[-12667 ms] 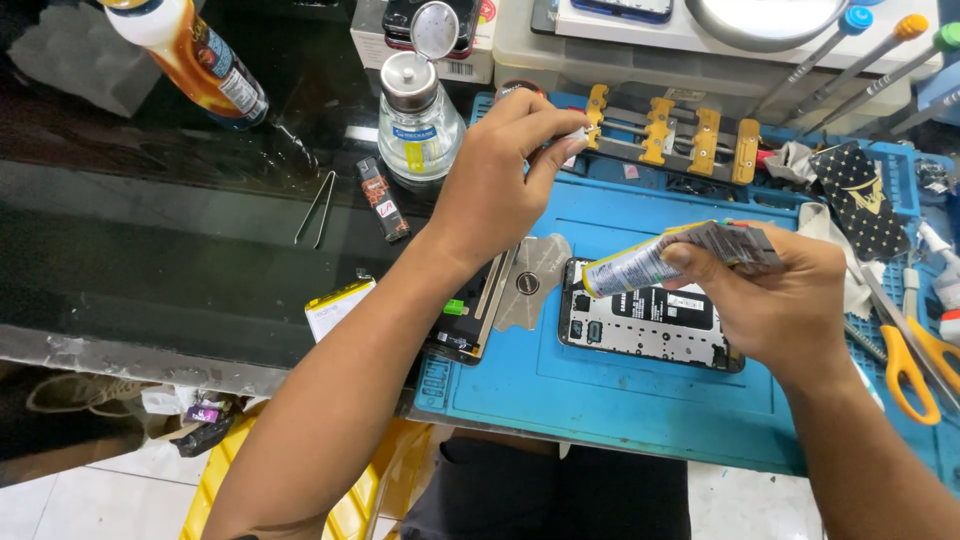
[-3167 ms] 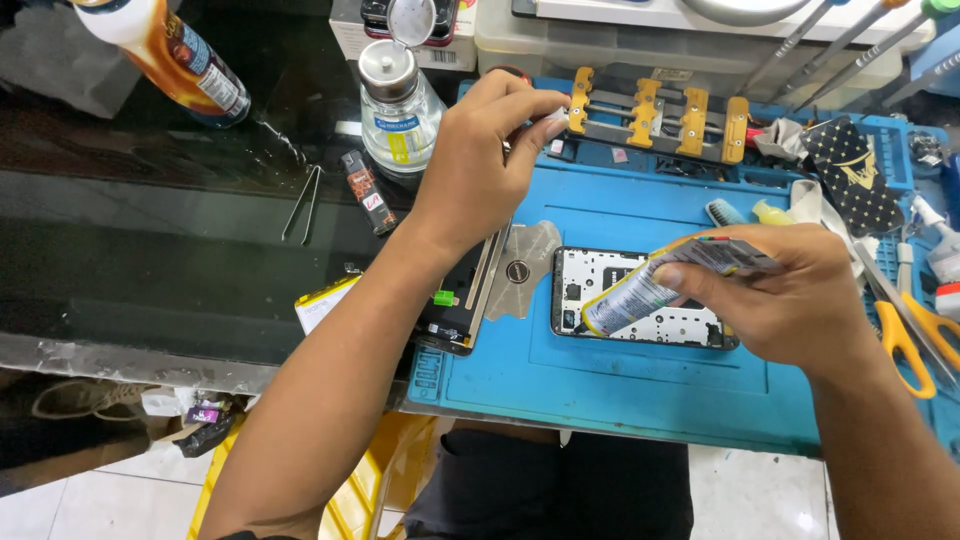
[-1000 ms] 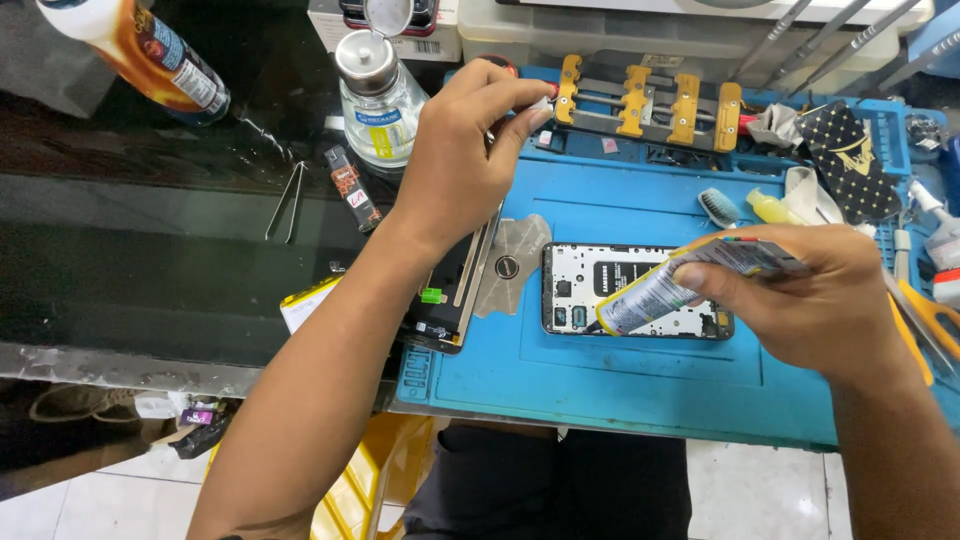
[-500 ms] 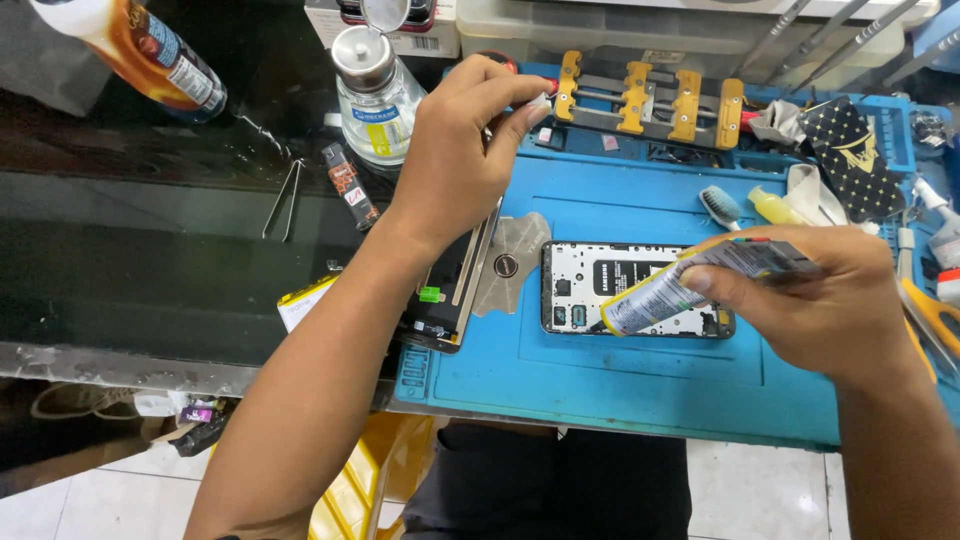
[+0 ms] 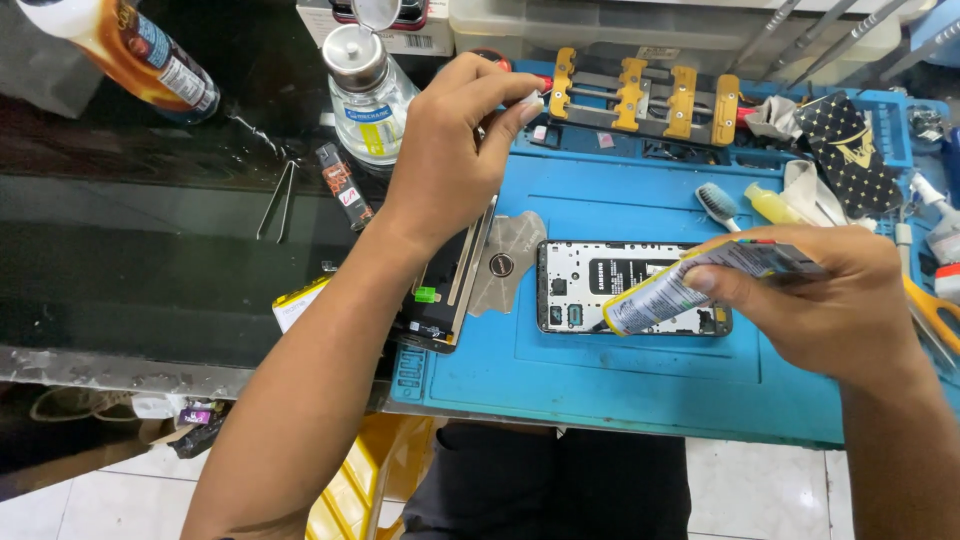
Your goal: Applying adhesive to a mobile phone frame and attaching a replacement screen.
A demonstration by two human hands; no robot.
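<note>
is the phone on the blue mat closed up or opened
Opened. The phone lies flat on the blue mat with its back cover off: white inner frame and components show. The right hand holds a glue tube over it.

We see an orange bottle (image 5: 130, 50) with a dark blue label at upper left, a clear, white-labelled bottle (image 5: 368, 95) at top centre, and a grey squeezed tube (image 5: 690, 285) at centre right.

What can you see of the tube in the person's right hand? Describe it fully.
The tube is soft, squeezable and silver-grey with printed colour patches. The right hand grips its flattened rear end, thumb on top. It lies nearly level, its nozzle end slanting down-left over the opened phone on the blue mat. Whether the tip touches the phone cannot be told.
</note>
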